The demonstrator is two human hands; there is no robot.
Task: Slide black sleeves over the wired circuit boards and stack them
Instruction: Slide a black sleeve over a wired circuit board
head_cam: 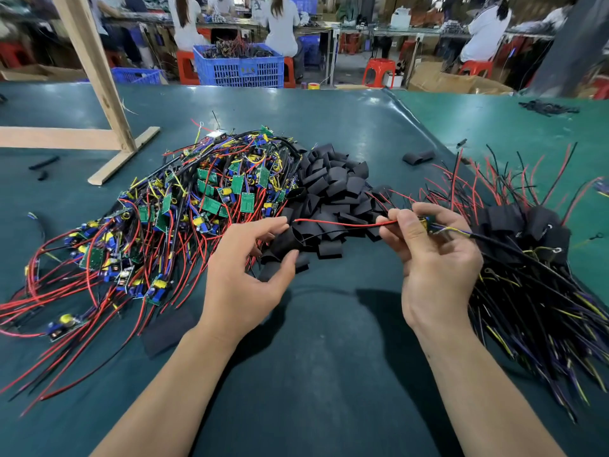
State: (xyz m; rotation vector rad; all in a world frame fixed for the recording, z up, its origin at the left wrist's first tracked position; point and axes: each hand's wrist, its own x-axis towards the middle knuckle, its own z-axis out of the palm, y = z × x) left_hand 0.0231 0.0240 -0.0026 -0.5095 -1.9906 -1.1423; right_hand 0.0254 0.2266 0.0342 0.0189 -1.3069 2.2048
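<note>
Here, at the left of the frame, a big heap of bare circuit boards (pixel 184 206) with red and black wires waits on the green table (pixel 329 357), so lots of work is left. In the middle sits a pile of black sleeves (pixel 333 186). The left hand (pixel 244 275) pinches one sleeve (pixel 286 242) between thumb and fingers, and a red wire (pixel 342 223) runs into it. The right hand (pixel 435 258) pinches that wire and holds a small board (pixel 425 224), mostly hidden by its fingers. At the right lies the stack of sleeved boards (pixel 527 232), already done, smaller than the bare heap
</note>
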